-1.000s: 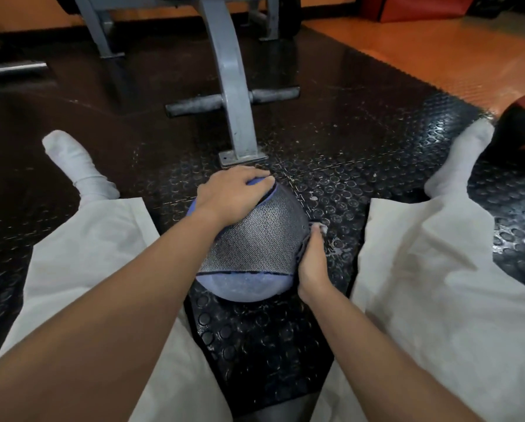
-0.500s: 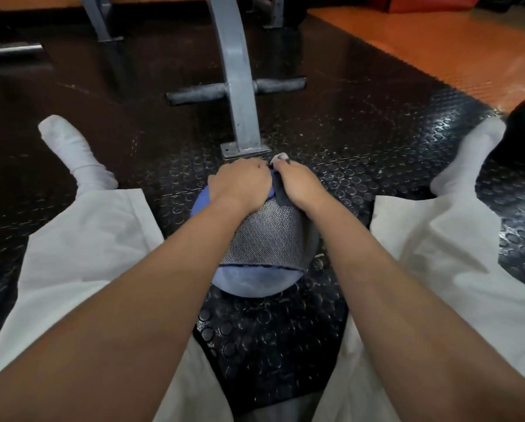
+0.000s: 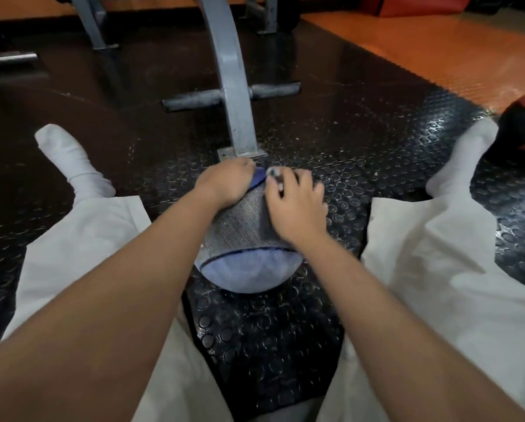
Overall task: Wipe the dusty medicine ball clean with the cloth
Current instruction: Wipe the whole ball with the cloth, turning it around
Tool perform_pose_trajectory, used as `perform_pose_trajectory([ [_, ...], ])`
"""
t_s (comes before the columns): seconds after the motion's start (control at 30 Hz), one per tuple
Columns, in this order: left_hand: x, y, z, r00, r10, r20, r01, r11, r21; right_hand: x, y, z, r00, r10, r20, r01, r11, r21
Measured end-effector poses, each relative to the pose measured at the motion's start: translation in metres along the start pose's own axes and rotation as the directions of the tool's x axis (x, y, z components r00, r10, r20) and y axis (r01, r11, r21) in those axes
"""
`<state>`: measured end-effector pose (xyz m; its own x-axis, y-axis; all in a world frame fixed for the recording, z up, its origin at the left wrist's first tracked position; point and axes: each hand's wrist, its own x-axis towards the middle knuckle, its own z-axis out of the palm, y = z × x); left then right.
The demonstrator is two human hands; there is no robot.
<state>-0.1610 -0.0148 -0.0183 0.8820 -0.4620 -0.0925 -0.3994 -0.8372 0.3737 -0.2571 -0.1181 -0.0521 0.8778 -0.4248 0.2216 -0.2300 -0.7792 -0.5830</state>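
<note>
Blue medicine ball (image 3: 246, 269) with a grey textured panel: located at frame centre, resting on the floor between the person's spread legs.

Black studded rubber mat (image 3: 346, 117): covers most of the frame and carries the medicine ball. Orange floor (image 3: 437, 56): borders the mat at the upper right.

White trousers (image 3: 437, 254): one leg runs along each side of the frame, and each ends in a white sock (image 3: 69, 159).

Grey metal bench frame (image 3: 230, 86): its upright stands at upper centre. Its foot plate meets the mat just beyond the ball, and a dark padded crossbar (image 3: 194, 100) passes through it.

Red-and-black ball (image 3: 522, 129): lies at the right edge, beside the right sock and partly cut off by the frame.

Left hand (image 3: 224, 184): sits on the upper left of the medicine ball. The fingers curl over its far side and hold it; the fingertips are hidden.

Right hand (image 3: 294, 205): lies on the upper right of the ball, slightly blurred. The thumb and fingers are bent and pinch a small pale cloth (image 3: 274, 173) at the top of the ball, just beside the left hand.
</note>
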Motion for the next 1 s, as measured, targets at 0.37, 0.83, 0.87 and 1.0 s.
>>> perform_pose_trajectory([
  [0.37, 0.029, -0.001, 0.003, 0.993, -0.106, -0.052, 0.102, 0.993, -0.058, -0.046, -0.013, 0.022, 0.915, -0.264, -0.306, 0.245, 0.964, -0.098],
  [0.83, 0.014, -0.004, 0.009, 0.959, -0.164, -0.231, 0.165, 0.986, -0.016, 0.029, -0.028, 0.007, 0.996, 0.061, 0.068, -0.063, 0.998, 0.024],
  [0.87, 0.016, -0.004, 0.007, 0.966, -0.144, -0.213, 0.151, 0.988, 0.017, 0.011, -0.027, 0.011, 0.999, -0.024, -0.049, 0.024, 1.000, 0.004],
  [1.0, 0.023, -0.007, -0.004, 0.995, -0.022, -0.100, 0.029, 0.997, 0.068, -0.030, -0.008, 0.013, 0.949, -0.280, -0.145, 0.291, 0.955, 0.062],
])
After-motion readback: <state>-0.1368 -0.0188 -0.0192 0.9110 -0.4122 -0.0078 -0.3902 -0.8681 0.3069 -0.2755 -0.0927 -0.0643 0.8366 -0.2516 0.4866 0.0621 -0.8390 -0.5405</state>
